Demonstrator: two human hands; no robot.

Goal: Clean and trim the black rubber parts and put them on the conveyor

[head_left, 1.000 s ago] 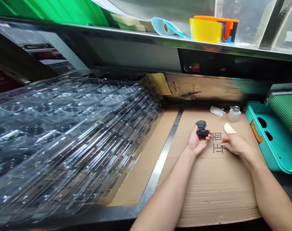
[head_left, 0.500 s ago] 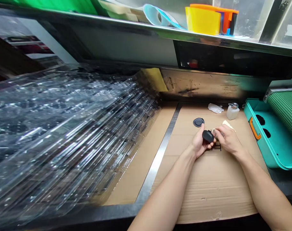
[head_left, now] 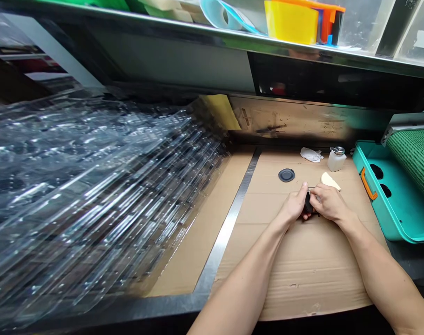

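My left hand (head_left: pixel 295 204) is closed around a small black oval part (head_left: pixel 307 206), mostly hidden between both hands, over the cardboard sheet (head_left: pixel 302 260). My right hand (head_left: pixel 326 201) pinches a thin pale stick against that part. A second round dark grey part (head_left: pixel 286 175) lies flat on the cardboard just beyond my left hand. A cream wedge-shaped piece (head_left: pixel 329 180) lies behind my right hand.
A big slanted stack of clear plastic trays (head_left: pixel 93 186) fills the left. A small white bottle (head_left: pixel 336 159) and a crumpled white wipe (head_left: pixel 311 155) sit at the back. A teal tray (head_left: pixel 389 195) stands right, beside a green belt (head_left: pixel 416 158). A metal shelf (head_left: pixel 232 42) runs overhead.
One of the two black parts left my left hand and now lies on the cardboard. My hands came together, the right bringing the stick onto the part still held.
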